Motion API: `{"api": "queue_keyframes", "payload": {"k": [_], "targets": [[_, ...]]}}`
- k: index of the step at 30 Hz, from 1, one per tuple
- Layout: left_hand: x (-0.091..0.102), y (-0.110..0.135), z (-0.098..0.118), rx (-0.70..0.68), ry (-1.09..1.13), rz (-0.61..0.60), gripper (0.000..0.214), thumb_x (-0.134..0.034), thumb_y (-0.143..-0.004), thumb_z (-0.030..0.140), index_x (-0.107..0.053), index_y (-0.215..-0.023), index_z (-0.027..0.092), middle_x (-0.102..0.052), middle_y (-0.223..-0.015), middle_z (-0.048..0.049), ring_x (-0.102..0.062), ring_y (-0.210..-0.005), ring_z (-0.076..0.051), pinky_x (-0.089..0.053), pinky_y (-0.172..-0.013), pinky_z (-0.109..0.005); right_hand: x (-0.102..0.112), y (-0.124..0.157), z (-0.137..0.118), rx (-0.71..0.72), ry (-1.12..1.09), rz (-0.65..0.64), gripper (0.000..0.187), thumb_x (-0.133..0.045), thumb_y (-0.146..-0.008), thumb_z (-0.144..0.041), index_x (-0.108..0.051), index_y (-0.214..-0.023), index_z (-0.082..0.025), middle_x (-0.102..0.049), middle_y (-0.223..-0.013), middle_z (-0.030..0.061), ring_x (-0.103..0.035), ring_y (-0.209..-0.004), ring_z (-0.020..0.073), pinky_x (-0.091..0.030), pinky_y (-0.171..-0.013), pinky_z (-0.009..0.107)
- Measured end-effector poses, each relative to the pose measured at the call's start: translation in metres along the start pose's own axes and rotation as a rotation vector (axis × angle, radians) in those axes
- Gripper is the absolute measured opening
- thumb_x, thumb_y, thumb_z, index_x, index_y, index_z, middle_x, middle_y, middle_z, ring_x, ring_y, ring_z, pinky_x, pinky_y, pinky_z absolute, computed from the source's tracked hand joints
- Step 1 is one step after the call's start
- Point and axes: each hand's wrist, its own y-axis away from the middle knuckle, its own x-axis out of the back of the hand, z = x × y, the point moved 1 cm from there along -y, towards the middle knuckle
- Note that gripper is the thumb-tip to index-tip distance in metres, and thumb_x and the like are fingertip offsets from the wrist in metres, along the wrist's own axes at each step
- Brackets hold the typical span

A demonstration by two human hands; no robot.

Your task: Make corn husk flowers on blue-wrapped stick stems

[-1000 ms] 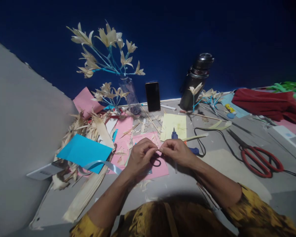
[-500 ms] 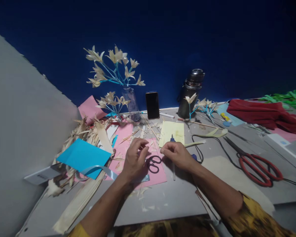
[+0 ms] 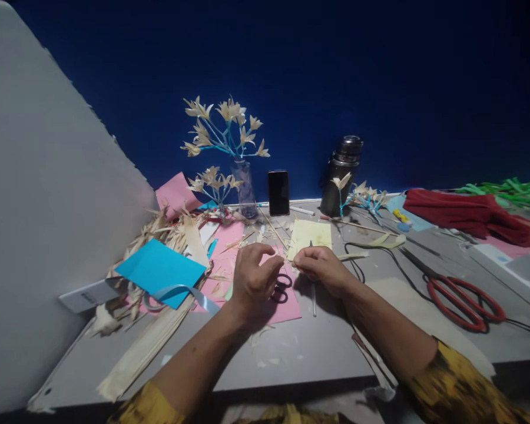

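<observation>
My right hand [image 3: 322, 270] is closed in a pinch above the table. Whatever lies between its fingertips is too small to make out. Facing it, my left hand [image 3: 257, 280] is curved, with thumb and forefinger apart and the other fingers mostly hidden. Small black-handled scissors [image 3: 282, 281] lie on pink paper [image 3: 291, 309], partly covered by my left hand. A glue gun, mostly hidden beneath my right hand, shows its dark tip, and a clear glue stick [image 3: 314, 303] extends below. Pale yellow paper [image 3: 311, 231] lies just beyond my fingers.
Dried husks [image 3: 136, 353] and a blue sheet [image 3: 159, 272] pile up at left. Husk flowers stand in a clear vase [image 3: 245, 188], near a phone [image 3: 278, 193] and a flask [image 3: 342, 171]. Large red-handled scissors [image 3: 466, 303], a black cord and red cloth [image 3: 472, 212] lie at right.
The view has shifted slightly, so the table things sit further right. My left thumb and forefinger are further apart, and that hand covers more of the small scissors. My right hand stays pinched.
</observation>
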Motion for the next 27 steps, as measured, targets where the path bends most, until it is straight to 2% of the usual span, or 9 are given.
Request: {"api": "queue_keyframes", "payload": {"k": [3,7,9,14,16,21,27], "targets": [[-0.001,0.0,-0.001,0.018,0.031,-0.033,0.014,-0.057,-0.089,0.013,-0.068,-0.091,0.021,-0.065,-0.091,-0.0083,-0.055,-0.085,-0.023,-0.041,-0.077,-0.039,-0.001,0.001,-0.001,-0.012,0.003,-0.027,0.027,-0.074,-0.071,-0.039,-0.063,-0.063,-0.016,-0.046,-0.05,-0.0054,-0.031,-0.046,0.007,-0.018,-0.046,0.024],[-0.002,-0.003,0.0,0.169,0.202,-0.089,0.014,-0.056,-0.09,0.018,-0.068,-0.082,0.021,-0.065,-0.082,-0.007,-0.058,-0.081,-0.022,-0.043,-0.077,-0.038,-0.004,0.004,-0.004,-0.013,0.007,-0.054,0.029,-0.075,-0.071,-0.04,-0.062,-0.063,-0.016,-0.048,-0.052,-0.0053,-0.033,-0.046,0.0071,-0.019,-0.047,0.024],[-0.004,-0.004,0.002,0.335,0.389,-0.113,0.014,-0.059,-0.088,0.02,-0.067,-0.076,0.02,-0.065,-0.079,-0.0059,-0.06,-0.079,-0.021,-0.047,-0.075,-0.036,-0.005,0.004,-0.005,-0.009,0.009,-0.059,0.03,-0.076,-0.071,-0.042,-0.062,-0.064,-0.016,-0.048,-0.051,-0.0056,-0.033,-0.046,0.0073,-0.02,-0.047,0.024],[-0.011,-0.001,0.008,0.956,1.023,-0.163,0.016,-0.072,-0.079,0.032,-0.064,-0.079,0.018,-0.063,-0.069,-0.0017,-0.063,-0.058,-0.018,-0.05,-0.053,-0.03,-0.008,0.005,-0.005,0.004,0.058,-0.054,0.032,-0.074,-0.072,-0.044,-0.063,-0.066,-0.016,-0.049,-0.053,-0.0052,-0.038,-0.048,0.0078,-0.024,-0.048,0.024],[-0.012,0.0,0.01,1.098,1.176,-0.167,0.02,-0.077,-0.075,0.033,-0.064,-0.079,0.018,-0.062,-0.062,-0.0001,-0.062,-0.053,-0.018,-0.05,-0.049,-0.03,-0.009,0.005,-0.005,0.015,0.093,-0.054,0.031,-0.072,-0.074,-0.044,-0.063,-0.066,-0.016,-0.051,-0.053,-0.0045,-0.039,-0.049,0.0082,-0.025,-0.048,0.024],[-0.012,-0.002,0.014,1.217,1.301,-0.184,0.028,-0.083,-0.069,0.035,-0.066,-0.081,0.016,-0.063,-0.06,-0.0022,-0.064,-0.052,-0.021,-0.048,-0.044,-0.029,-0.012,0.005,-0.004,0.039,0.121,-0.029,0.032,-0.071,-0.074,-0.045,-0.062,-0.064,-0.016,-0.052,-0.054,-0.0036,-0.04,-0.049,0.0085,-0.026,-0.048,0.023],[-0.011,-0.002,0.02,1.233,1.353,-0.152,0.027,-0.083,-0.072,0.033,-0.066,-0.087,0.018,-0.063,-0.061,-0.0026,-0.065,-0.055,-0.02,-0.043,-0.043,-0.024,-0.012,0.002,0.0,0.056,0.088,0.012,0.03,-0.07,-0.075,-0.044,-0.062,-0.065,-0.017,-0.052,-0.054,-0.0041,-0.04,-0.048,0.0085,-0.025,-0.047,0.023]]}}
